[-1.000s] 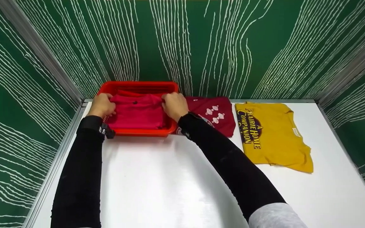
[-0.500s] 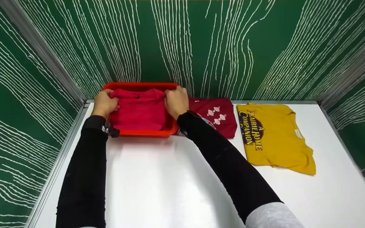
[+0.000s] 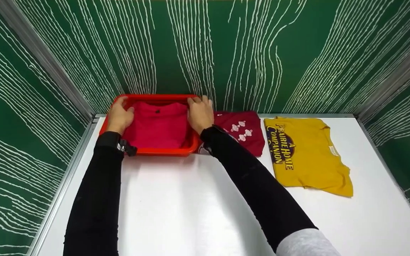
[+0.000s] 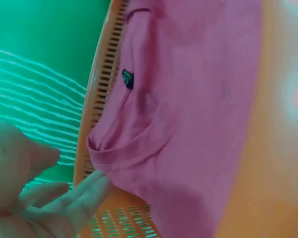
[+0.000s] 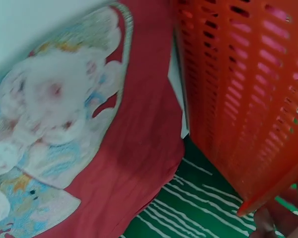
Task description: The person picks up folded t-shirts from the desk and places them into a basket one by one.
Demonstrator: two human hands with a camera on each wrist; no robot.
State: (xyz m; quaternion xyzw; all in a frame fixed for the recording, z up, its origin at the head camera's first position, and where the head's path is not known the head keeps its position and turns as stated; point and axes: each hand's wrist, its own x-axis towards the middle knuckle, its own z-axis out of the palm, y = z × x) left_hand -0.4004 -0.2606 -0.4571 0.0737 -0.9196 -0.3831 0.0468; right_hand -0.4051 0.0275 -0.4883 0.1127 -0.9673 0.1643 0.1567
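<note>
A folded pink shirt [image 3: 158, 124] lies in the red basket [image 3: 162, 152], its neckline toward the back wall; the left wrist view shows the shirt [image 4: 198, 99] with a dark label at the collar. My left hand [image 3: 120, 115] is at the basket's left end, and in the left wrist view its fingers [image 4: 92, 191] are spread and extended beside the collar. My right hand [image 3: 200, 113] is over the basket's right end, fingers bent over the rim. In the right wrist view, part of that hand [image 5: 288, 218] shows by the corner of the perforated basket [image 5: 238, 99].
Right of the basket lies a dark red shirt [image 3: 244, 133] with a print, close against the basket. A folded yellow shirt [image 3: 308, 153] with lettering lies farther right on the white table [image 3: 176, 206]. A green wall [image 3: 233, 53] with white lines stands behind.
Both hands have let go of the pink shirt's upper corners, which they held earlier. The shirt now lies flatter in the basket, and the left hand's fingers have spread.
</note>
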